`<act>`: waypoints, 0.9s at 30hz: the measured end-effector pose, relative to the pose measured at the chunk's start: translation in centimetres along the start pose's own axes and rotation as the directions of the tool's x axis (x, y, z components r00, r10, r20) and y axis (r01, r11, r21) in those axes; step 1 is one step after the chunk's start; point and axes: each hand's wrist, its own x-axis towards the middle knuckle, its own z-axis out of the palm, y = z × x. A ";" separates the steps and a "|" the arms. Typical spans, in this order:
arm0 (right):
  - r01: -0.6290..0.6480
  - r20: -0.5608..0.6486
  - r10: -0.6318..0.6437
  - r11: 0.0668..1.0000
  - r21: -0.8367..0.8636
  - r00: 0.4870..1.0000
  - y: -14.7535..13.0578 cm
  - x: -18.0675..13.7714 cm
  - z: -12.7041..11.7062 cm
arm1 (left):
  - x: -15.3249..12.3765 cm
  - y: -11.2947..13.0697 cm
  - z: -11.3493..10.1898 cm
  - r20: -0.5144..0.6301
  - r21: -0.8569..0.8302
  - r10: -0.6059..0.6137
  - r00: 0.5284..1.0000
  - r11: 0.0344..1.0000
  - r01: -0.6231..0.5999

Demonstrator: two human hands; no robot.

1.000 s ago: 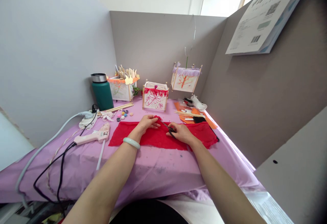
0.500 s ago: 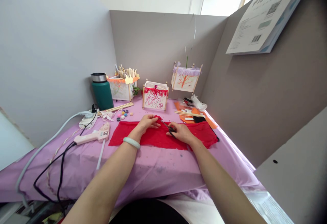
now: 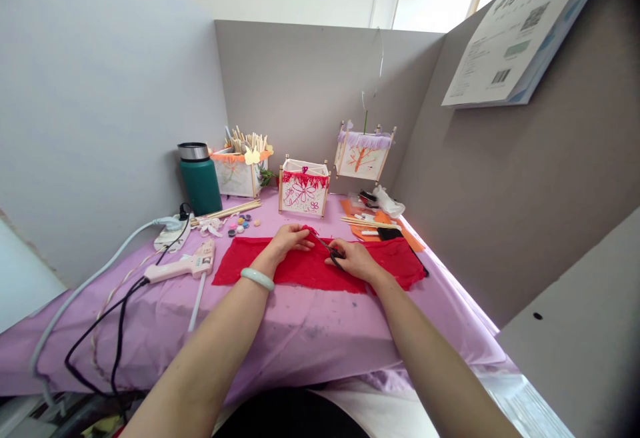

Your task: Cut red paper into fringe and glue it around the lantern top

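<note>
A red cloth (image 3: 395, 261) lies spread across the purple table cover (image 3: 300, 338). My left hand (image 3: 289, 239), with a pale green bangle at the wrist, pinches the cloth's raised far edge between its closed fingers. My right hand (image 3: 354, 261) is closed on dark scissors (image 3: 327, 248). The blades point toward the held bit of cloth, just right of my left fingers.
A pink glue gun (image 3: 185, 266) with a black cord lies at the left, near a power strip (image 3: 170, 231). At the back stand a green flask (image 3: 200, 179), a box of wooden sticks (image 3: 241, 166) and two paper lanterns (image 3: 303, 188). Sticks and orange paper lie at right. Grey partitions enclose the desk.
</note>
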 end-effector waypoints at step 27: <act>0.005 -0.021 -0.005 1.000 -0.024 1.000 0.0 0.0 0.0 | 0.4 -0.3 -0.4 0.016 -0.055 0.005 1.000 0.998 -0.004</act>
